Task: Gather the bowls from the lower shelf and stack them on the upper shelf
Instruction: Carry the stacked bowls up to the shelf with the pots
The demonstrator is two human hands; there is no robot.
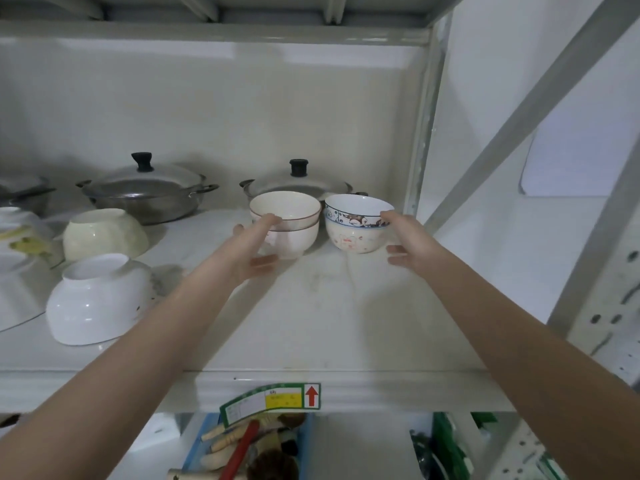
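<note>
Head view shows the shelf with two lidded pots at the back, and in front of them both bowl stacks side by side, nearly touching. My left hand spreads wide around the red-rimmed pair, forefinger on the rim; my right hand likewise flanks the blue-banded stack, neither pinching firmly that I can tell. Merging them risks rims clinking, or the top bowl sliding if tilted.

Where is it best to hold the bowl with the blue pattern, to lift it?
Grip the blue-patterned bowl at its rim, from the right and front. It stands upright, the right hand is already beside it, and the white stack crowds its left.
</note>
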